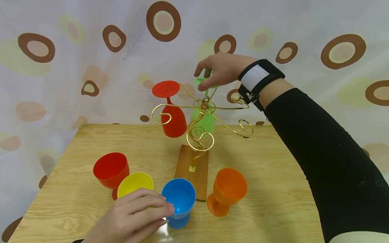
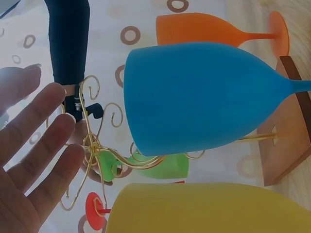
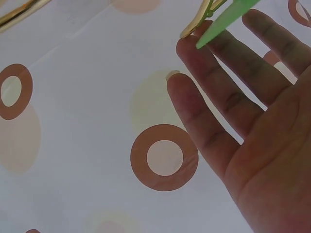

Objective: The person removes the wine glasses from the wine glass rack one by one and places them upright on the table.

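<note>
My right hand [image 1: 223, 69] is up at the back of a gold wire goblet rack [image 1: 218, 108], at the foot of a green goblet [image 1: 208, 119] that hangs there upside down. In the right wrist view its fingers are extended, and the edge of the green foot [image 3: 223, 24] overlaps the fingertips. Low at the front, my left hand [image 1: 136, 214] reaches toward a blue goblet [image 1: 179, 195] standing upright. Seen from the left wrist, the left fingers [image 2: 51, 131] are spread and loose beside the blue bowl, with nothing between them. A red goblet [image 1: 174, 121] hangs inverted on the rack's left side.
An upright red goblet [image 1: 111, 168] and a yellow goblet [image 1: 135, 182] stand at left, the yellow one partly behind my left hand. An orange goblet [image 1: 230, 185] stands right of the rack's wooden base [image 1: 199, 182]. Curled wire arms stick out around the rack. Patterned cloth [image 1: 288, 27] hangs behind.
</note>
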### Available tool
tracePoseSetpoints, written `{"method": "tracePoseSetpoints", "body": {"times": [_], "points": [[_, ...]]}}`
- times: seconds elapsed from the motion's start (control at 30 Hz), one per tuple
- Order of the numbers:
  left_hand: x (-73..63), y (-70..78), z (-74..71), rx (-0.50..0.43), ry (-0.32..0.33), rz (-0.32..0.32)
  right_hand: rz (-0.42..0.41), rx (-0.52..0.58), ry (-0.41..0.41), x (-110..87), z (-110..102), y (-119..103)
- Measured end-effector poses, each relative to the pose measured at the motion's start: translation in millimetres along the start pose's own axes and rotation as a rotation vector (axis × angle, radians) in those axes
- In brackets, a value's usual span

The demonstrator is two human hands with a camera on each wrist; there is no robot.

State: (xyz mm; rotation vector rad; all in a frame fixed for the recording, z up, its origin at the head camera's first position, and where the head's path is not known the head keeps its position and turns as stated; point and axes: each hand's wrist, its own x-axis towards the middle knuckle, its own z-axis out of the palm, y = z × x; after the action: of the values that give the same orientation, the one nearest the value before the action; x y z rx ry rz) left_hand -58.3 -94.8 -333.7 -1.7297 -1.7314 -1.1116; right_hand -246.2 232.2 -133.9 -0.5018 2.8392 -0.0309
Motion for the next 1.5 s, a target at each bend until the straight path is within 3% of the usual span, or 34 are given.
{"method": "tracePoseSetpoints", "body": {"times": [0.67, 0.97, 1.5], "points": [[-5.6, 8.0, -1.7, -0.006, -0.034, -0.13, -0.051, 0.001, 0.035, 12.7, 0, -17], [-4.5, 5.1, -0.2, 0.005, -0.035, -0.061, -0.034, -0.017, 0.06, 16.0, 0, -17], [-0.4, 5.1, -0.1, -0.026, -0.015, -0.073, -0.003, -0.035, 0.151, 14.4, 1, -3]]}}
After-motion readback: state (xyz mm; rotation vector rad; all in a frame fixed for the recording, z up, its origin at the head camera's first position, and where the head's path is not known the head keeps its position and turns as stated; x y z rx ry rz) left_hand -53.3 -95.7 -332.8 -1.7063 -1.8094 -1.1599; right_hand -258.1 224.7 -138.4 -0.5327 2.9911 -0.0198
